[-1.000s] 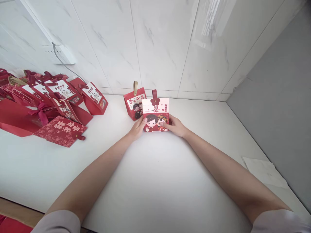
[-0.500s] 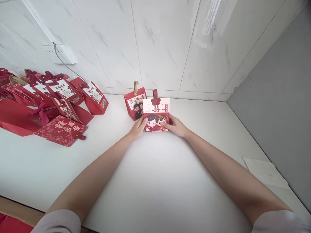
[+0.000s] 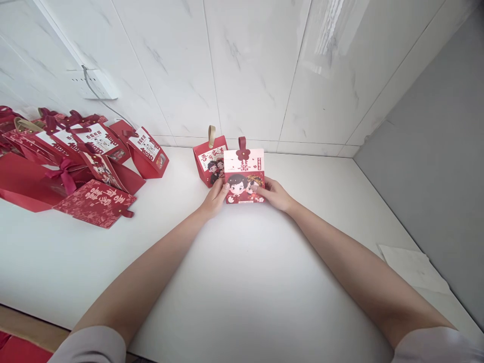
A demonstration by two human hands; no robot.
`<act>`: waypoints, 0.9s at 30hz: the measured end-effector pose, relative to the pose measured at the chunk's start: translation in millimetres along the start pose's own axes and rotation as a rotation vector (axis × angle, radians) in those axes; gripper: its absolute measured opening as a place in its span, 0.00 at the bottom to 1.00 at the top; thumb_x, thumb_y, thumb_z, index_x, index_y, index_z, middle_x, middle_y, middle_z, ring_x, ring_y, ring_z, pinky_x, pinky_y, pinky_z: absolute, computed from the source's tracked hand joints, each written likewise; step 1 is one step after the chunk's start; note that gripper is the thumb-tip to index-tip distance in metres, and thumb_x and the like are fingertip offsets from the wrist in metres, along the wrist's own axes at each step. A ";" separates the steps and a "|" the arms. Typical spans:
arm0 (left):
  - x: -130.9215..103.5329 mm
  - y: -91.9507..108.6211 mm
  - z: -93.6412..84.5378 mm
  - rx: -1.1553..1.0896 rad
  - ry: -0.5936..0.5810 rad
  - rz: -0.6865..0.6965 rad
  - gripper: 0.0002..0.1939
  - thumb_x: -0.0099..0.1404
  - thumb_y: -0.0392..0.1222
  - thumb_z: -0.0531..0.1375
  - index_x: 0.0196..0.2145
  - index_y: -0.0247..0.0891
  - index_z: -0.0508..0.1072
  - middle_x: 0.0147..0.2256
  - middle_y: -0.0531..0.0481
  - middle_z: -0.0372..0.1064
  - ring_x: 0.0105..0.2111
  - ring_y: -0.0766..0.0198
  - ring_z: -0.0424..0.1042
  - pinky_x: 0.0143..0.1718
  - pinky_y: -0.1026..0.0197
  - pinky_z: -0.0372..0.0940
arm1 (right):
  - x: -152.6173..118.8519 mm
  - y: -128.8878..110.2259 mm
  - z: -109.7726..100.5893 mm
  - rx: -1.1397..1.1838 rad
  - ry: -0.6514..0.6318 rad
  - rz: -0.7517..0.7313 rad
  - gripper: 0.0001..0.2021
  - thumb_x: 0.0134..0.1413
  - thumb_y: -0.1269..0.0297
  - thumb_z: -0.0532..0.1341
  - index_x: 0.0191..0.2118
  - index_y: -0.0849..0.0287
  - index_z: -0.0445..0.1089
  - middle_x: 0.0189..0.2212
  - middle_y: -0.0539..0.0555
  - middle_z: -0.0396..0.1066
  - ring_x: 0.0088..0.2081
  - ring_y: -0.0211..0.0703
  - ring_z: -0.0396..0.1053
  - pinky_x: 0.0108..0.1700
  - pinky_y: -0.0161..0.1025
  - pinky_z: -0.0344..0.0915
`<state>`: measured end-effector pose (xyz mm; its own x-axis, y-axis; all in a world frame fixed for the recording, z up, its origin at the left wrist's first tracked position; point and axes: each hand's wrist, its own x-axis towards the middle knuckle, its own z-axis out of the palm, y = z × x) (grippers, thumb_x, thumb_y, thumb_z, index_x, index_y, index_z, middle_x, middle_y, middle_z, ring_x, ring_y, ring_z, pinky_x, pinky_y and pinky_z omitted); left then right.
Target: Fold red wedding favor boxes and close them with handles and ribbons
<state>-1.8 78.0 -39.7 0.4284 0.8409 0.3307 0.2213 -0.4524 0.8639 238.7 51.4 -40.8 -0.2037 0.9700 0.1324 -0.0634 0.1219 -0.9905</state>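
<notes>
Between my two hands stands a red and white gift box [image 3: 245, 174] with a cartoon couple on its front and a dark red loop with a flower-shaped tab on top. My left hand [image 3: 215, 199] is closed on its left edge, thumb at the front. On the right edge, my right hand [image 3: 277, 194] grips it with the thumb over the printed figure. The fingers behind the box are hidden. Just behind and to the left is another red gift box [image 3: 207, 160] with a beige loop, partly covered by the held one.
At the left, several red gift boxes [image 3: 99, 138] crowd together, some with dark red ribbons. A patterned red flap [image 3: 98, 204] lies toward me. A tiled wall with a socket [image 3: 93, 84] and grey cable rises behind the white table [image 3: 242, 282]. Pale sheet [image 3: 412, 267] at right.
The held gift box has shifted slightly up and to the right, and its lean has changed a little. Both hands keep their hold; the other boxes have not moved.
</notes>
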 end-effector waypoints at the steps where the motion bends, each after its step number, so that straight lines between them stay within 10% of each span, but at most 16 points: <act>1: -0.6 0.1 -0.6 0.018 0.001 0.049 0.31 0.70 0.62 0.48 0.60 0.37 0.63 0.62 0.38 0.61 0.62 0.48 0.61 0.61 0.48 0.60 | 2.2 0.0 -1.6 0.055 0.066 0.043 0.21 0.52 0.48 0.65 0.45 0.58 0.74 0.45 0.55 0.79 0.46 0.50 0.76 0.49 0.43 0.71; 5: -2.9 4.1 -0.8 0.179 -0.074 0.171 0.36 0.67 0.59 0.56 0.66 0.41 0.55 0.68 0.38 0.47 0.65 0.47 0.55 0.60 0.49 0.60 | 8.7 1.6 -9.3 0.124 0.314 0.217 0.22 0.56 0.44 0.57 0.36 0.59 0.75 0.34 0.55 0.80 0.33 0.47 0.76 0.32 0.39 0.70; 8: -3.0 7.0 0.9 0.278 -0.064 0.116 0.24 0.71 0.55 0.52 0.56 0.38 0.68 0.55 0.39 0.67 0.54 0.52 0.68 0.54 0.51 0.64 | 7.3 1.5 -9.8 -0.056 0.274 0.235 0.24 0.58 0.43 0.53 0.30 0.60 0.72 0.25 0.54 0.76 0.23 0.43 0.70 0.24 0.38 0.65; 13: -1.8 5.8 1.3 0.227 -0.002 -0.039 0.21 0.68 0.57 0.55 0.43 0.35 0.73 0.32 0.49 0.71 0.31 0.62 0.71 0.34 0.60 0.67 | 1.9 -2.1 -4.1 -0.204 0.251 0.193 0.16 0.58 0.51 0.56 0.27 0.56 0.65 0.21 0.50 0.73 0.21 0.40 0.69 0.28 0.37 0.65; 27: -4.4 13.4 1.5 0.179 -0.033 -0.027 0.17 0.71 0.54 0.52 0.34 0.38 0.66 0.27 0.52 0.69 0.26 0.66 0.72 0.32 0.62 0.67 | 1.2 -4.2 -7.9 -0.229 0.167 0.179 0.09 0.55 0.57 0.55 0.30 0.56 0.65 0.23 0.49 0.73 0.22 0.39 0.69 0.30 0.38 0.67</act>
<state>0.6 67.8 -30.2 0.4476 0.8448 0.2931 0.3845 -0.4778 0.7899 246.4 53.7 -36.7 -0.0277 0.9990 -0.0336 0.1840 -0.0280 -0.9825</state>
